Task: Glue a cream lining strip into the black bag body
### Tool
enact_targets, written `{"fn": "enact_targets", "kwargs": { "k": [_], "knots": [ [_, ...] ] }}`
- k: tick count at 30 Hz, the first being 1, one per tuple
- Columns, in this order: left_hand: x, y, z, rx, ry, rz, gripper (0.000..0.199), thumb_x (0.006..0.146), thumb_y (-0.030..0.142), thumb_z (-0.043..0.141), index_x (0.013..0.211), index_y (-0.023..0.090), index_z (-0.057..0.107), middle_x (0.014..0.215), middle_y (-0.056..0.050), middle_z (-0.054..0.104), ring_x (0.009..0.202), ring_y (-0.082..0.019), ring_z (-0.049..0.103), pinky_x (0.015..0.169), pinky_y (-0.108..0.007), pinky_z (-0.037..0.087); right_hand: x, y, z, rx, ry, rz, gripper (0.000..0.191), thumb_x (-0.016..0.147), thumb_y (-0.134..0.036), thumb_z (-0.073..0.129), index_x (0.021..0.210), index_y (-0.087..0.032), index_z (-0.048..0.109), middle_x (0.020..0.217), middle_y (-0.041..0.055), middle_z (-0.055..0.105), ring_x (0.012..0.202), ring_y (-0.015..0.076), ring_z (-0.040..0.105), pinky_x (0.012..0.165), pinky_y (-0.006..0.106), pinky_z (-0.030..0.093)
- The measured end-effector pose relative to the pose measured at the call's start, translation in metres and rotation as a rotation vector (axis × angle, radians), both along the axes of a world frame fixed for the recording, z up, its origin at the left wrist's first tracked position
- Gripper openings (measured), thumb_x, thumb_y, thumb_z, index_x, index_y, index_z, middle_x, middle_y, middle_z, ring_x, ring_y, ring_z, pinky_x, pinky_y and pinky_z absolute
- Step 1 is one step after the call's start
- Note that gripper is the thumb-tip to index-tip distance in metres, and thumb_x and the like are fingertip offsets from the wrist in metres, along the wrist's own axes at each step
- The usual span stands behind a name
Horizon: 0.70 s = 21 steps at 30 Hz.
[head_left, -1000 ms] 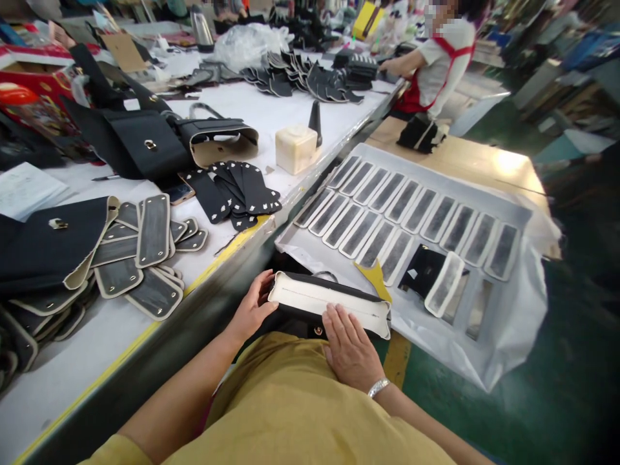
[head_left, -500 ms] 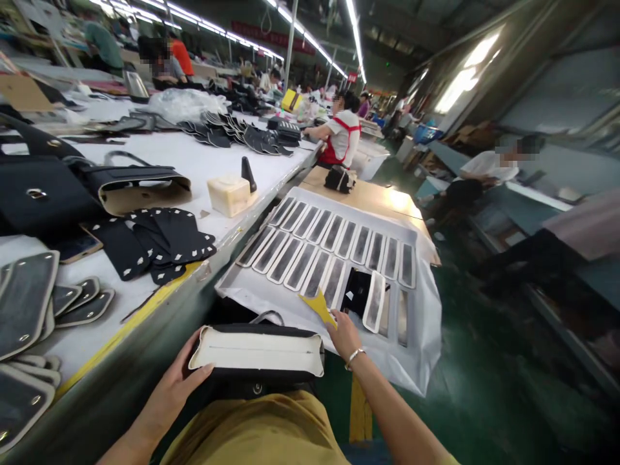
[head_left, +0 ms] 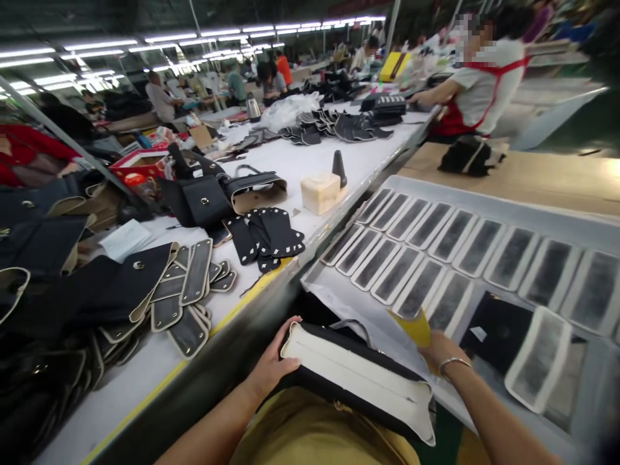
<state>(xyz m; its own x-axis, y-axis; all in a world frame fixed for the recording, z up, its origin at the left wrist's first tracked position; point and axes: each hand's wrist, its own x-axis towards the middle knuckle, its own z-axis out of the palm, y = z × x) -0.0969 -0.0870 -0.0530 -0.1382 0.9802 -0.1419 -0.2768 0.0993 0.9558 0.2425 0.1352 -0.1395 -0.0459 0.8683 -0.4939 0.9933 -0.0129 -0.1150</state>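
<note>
My left hand (head_left: pixel 272 363) grips one end of a black handbag (head_left: pixel 356 373), thumb on the near edge and fingers behind. The bag lies on its side against my lap, its long white bottom panel with a thin seam line facing up and a handle loop behind. My right hand (head_left: pixel 442 352) is closed on a yellow scraper (head_left: pixel 414 328), whose flat blade reaches over the pale-edged dark strips (head_left: pixel 453 307) laid in rows. Beside that hand lie a black piece (head_left: pixel 496 326) with a white patch and a loose strip (head_left: pixel 538 358) resting partly over it.
On the long white table (head_left: pixel 256 284) stand finished-looking black bags (head_left: pixel 201 200), dark flaps (head_left: pixel 266 236), a pale block (head_left: pixel 320 192) and a black cone (head_left: pixel 339 169). A person in a red apron (head_left: pixel 489 84) works at the far right end.
My view has turned left, so the bag and strips appear farther right and more of the left table shows. Both hands keep their holds; the bag now looks tilted down to the right.
</note>
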Motion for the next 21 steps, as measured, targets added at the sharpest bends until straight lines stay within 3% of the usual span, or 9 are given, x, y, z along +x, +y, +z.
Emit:
{"fn": "enact_targets", "kwargs": {
  "k": [3, 6, 11, 13, 15, 19, 21],
  "knots": [
    [-0.002, 0.005, 0.002, 0.023, -0.095, -0.004, 0.073, 0.064, 0.029, 0.069, 0.132, 0.022, 0.042, 0.138, -0.007, 0.039, 0.124, -0.032, 0.036, 0.103, -0.038, 0.030, -0.007, -0.007, 0.003, -0.068, 0.049, 0.114, 0.015, 0.070, -0.016, 0.053, 0.083, -0.015, 0.060, 0.081, 0.0108, 0.065, 0.078, 0.0227, 0.063, 0.064, 0.029, 0.042],
    [-0.006, 0.014, 0.003, 0.039, -0.217, -0.003, 0.062, 0.071, 0.041, 0.062, 0.127, 0.017, 0.048, 0.129, -0.011, 0.048, 0.113, -0.031, 0.047, 0.092, -0.036, 0.039, -0.009, -0.014, 0.020, -0.065, 0.066, 0.155, 0.025, 0.077, -0.016, 0.043, 0.097, -0.014, 0.057, 0.084, 0.0113, 0.065, 0.078, 0.0220, 0.063, 0.067, 0.030, 0.043],
    [-0.016, 0.028, 0.000, 0.045, -0.110, -0.099, 0.055, 0.073, 0.051, 0.059, 0.113, 0.014, 0.058, 0.114, -0.012, 0.058, 0.100, -0.028, 0.054, 0.082, -0.032, 0.042, -0.007, -0.020, 0.085, -0.002, 0.278, 0.155, 0.038, 0.087, -0.031, 0.030, 0.118, -0.014, 0.045, 0.086, 0.0126, 0.065, 0.075, 0.0235, 0.063, 0.069, 0.034, 0.046],
    [-0.015, 0.030, -0.004, 0.066, -0.086, -0.087, 0.056, 0.078, 0.059, 0.049, 0.107, 0.013, 0.060, 0.107, -0.012, 0.061, 0.097, -0.027, 0.055, 0.083, -0.033, 0.042, -0.015, -0.024, 0.118, -0.005, 0.339, 0.136, 0.048, 0.088, -0.039, 0.027, 0.129, -0.015, 0.035, 0.086, 0.0109, 0.066, 0.069, 0.0224, 0.063, 0.066, 0.034, 0.048],
    [-0.012, 0.028, -0.008, 0.058, -0.095, -0.035, 0.060, 0.084, 0.063, 0.032, 0.104, 0.014, 0.060, 0.102, -0.011, 0.062, 0.095, -0.026, 0.055, 0.084, -0.034, 0.041, -0.031, -0.030, 0.148, 0.014, 0.350, 0.221, 0.056, 0.087, -0.045, 0.029, 0.135, -0.016, 0.029, 0.093, 0.0100, 0.066, 0.072, 0.0229, 0.063, 0.070, 0.036, 0.048],
    [-0.006, 0.022, -0.013, -0.012, -0.146, 0.032, 0.067, 0.087, 0.063, 0.016, 0.104, 0.015, 0.060, 0.101, -0.010, 0.064, 0.095, -0.025, 0.056, 0.085, -0.035, 0.041, -0.082, -0.038, 0.185, -0.086, 0.391, 0.479, 0.064, 0.083, -0.059, 0.034, 0.129, -0.016, 0.045, 0.122, 0.0115, 0.056, 0.106, 0.0276, 0.055, 0.091, 0.037, 0.042],
    [-0.006, 0.021, -0.015, -0.048, -0.190, 0.043, 0.070, 0.086, 0.065, 0.013, 0.105, 0.016, 0.059, 0.102, -0.010, 0.064, 0.095, -0.025, 0.057, 0.085, -0.036, 0.041, -0.111, -0.039, 0.191, -0.178, 0.403, 0.546, 0.062, 0.087, -0.058, 0.023, 0.117, -0.016, 0.055, 0.120, 0.0113, 0.058, 0.106, 0.0261, 0.055, 0.093, 0.036, 0.041]
  ]
}}
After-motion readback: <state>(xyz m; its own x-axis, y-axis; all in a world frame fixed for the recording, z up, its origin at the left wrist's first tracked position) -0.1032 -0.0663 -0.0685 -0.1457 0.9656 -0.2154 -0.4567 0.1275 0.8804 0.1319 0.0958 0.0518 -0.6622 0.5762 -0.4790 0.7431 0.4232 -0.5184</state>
